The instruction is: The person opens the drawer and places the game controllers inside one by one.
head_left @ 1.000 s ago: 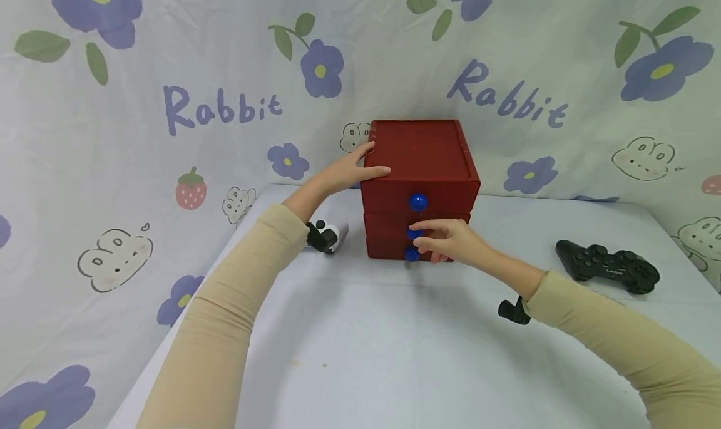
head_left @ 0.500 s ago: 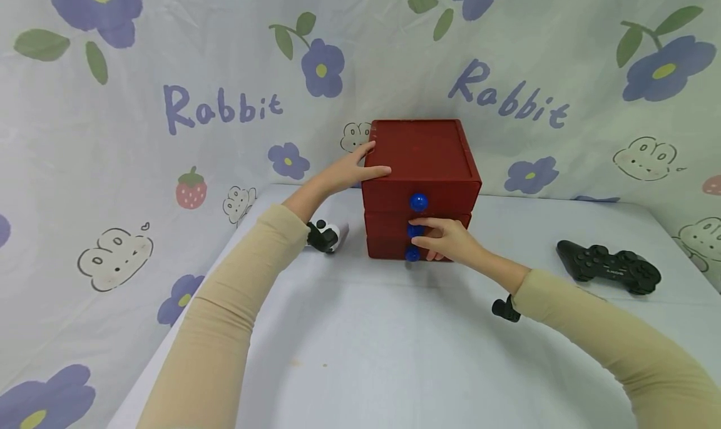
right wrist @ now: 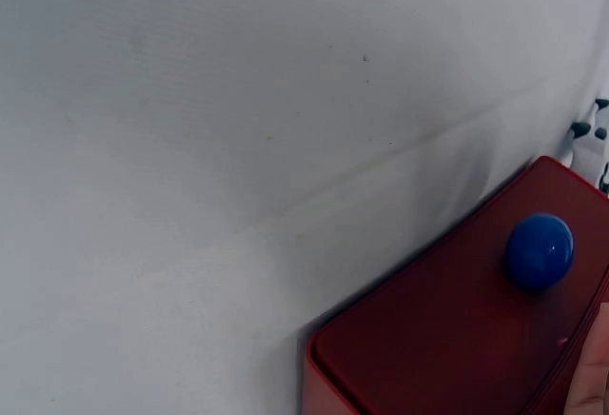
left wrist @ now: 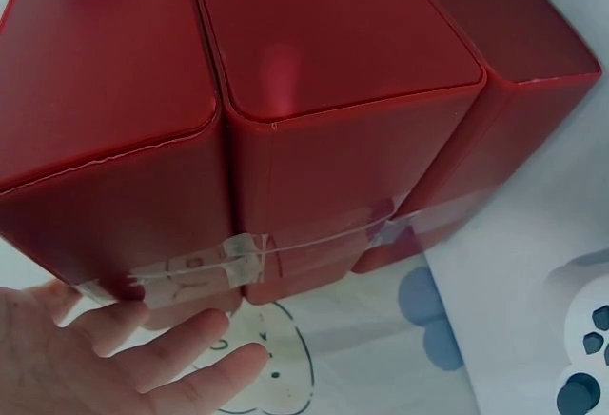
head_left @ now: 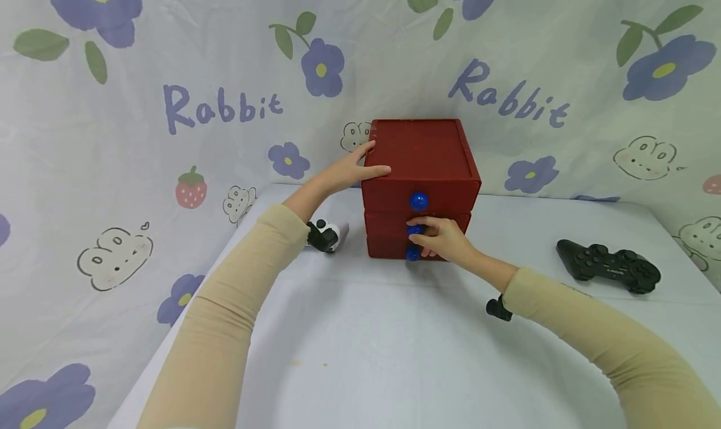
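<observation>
A red cabinet of three stacked drawers stands at the back middle of the table, each front bearing a round blue knob. My left hand rests on its upper left edge, thumb on the top and fingers spread. In the left wrist view those fingers stretch along the cabinet's taped side. My right hand pinches the middle knob between thumb and index finger. The top knob is above it, the bottom knob below. All drawers look closed.
A black game controller lies to the right on the white table. Left of the cabinet is a white controller, partly covered by my left wrist's camera in the head view. A printed cloth hangs right behind.
My right hand has moved slightly left to the middle knob, and its thumb and index finger have drawn together on it. The left hand and the cabinet have stayed in place.
</observation>
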The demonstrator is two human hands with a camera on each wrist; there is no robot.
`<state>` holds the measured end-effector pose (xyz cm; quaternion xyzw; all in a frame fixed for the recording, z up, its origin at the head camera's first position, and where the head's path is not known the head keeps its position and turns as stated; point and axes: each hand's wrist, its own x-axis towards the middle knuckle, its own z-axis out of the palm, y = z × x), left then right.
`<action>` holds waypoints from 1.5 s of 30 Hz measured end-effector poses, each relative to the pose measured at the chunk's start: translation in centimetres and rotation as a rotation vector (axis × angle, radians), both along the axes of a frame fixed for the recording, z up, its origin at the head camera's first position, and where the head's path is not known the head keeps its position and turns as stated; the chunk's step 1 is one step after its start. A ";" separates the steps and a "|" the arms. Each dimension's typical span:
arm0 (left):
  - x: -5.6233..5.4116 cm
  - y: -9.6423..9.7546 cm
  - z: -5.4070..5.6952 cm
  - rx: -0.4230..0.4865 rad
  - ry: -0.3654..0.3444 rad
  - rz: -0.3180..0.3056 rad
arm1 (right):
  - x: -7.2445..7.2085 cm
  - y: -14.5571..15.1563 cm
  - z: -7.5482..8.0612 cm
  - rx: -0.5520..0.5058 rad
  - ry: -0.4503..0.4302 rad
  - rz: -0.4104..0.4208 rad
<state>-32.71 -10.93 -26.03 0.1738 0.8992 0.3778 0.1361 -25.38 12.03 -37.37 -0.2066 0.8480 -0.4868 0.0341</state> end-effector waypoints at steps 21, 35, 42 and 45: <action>0.0 -0.1 0.0 -0.014 0.007 -0.001 | 2.8 0.4 0.3 0.017 -0.090 0.052; 0.1 -0.2 0.0 0.010 -0.015 0.007 | 5.9 0.5 -0.2 -0.013 -0.059 0.106; 0.2 -0.2 0.0 0.004 -0.016 0.007 | 7.4 0.3 -0.4 -0.011 -0.030 0.124; 0.2 -0.1 0.1 -0.003 -0.010 0.006 | 7.9 0.2 -0.7 -0.001 0.008 0.121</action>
